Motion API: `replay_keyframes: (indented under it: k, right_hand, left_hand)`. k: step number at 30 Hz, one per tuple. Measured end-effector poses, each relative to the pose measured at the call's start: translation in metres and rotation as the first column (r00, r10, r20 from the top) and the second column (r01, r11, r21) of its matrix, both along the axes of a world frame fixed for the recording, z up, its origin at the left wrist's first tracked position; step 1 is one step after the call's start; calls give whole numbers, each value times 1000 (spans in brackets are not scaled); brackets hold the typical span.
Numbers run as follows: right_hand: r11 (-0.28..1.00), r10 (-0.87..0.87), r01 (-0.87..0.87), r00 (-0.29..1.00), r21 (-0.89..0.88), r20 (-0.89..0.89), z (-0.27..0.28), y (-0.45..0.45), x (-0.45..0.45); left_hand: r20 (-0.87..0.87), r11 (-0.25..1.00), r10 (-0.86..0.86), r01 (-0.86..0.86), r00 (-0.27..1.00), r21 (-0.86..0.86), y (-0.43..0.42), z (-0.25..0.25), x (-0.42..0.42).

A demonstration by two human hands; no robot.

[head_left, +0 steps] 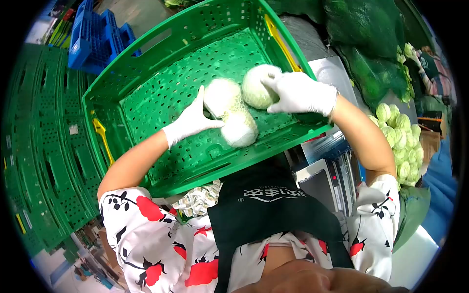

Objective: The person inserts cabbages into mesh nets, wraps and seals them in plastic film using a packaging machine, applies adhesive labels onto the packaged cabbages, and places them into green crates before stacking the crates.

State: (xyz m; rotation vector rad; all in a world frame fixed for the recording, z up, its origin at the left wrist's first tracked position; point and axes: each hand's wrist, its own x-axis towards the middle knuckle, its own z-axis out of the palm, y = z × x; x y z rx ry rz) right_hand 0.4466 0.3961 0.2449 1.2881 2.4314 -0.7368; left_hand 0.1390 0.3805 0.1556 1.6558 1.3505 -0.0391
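Observation:
Inside a green plastic crate (161,93) lie three round, pale green-white vegetables. Two of them, the upper left vegetable (222,97) and the lower vegetable (239,130), touch each other, and netting shows between them. The right vegetable (258,88) lies beside them. My left hand (193,118), in a white glove, is at the left side of the touching pair, thumb and fingers spread apart. My right hand (300,93), also gloved in white, curls its fingers and thumb round the right side of the right vegetable.
Stacked green crates (49,146) stand at the left, with blue crates (100,41) above them. More pale green vegetables (400,141) are piled at the right. Equipment (325,180) stands below the crate's right corner. Another person (432,73) is at the far right.

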Motion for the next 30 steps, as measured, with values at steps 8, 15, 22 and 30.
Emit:
replay_keyframes:
  k: [8,15,22,30]
  right_hand:
    - [994,-81,72,989,-77,-125,38,-57,18]
    - [823,-300,547,650,156,-698,45,-164,54]
    - [56,-712,934,-210,-353,-670,23,-342,127]
    - [152,-834,955,-15,-255,-552,-30,-458,146]
  left_hand:
    - [107,984,20,-38,994,174,5,-27,15]
    - [62,965,-107,88,992,247,36,21,9]
    - [234,545,-396,22,888,838,17,194,139]
    - [270,569,-817,634,510,523,-27,147,417]
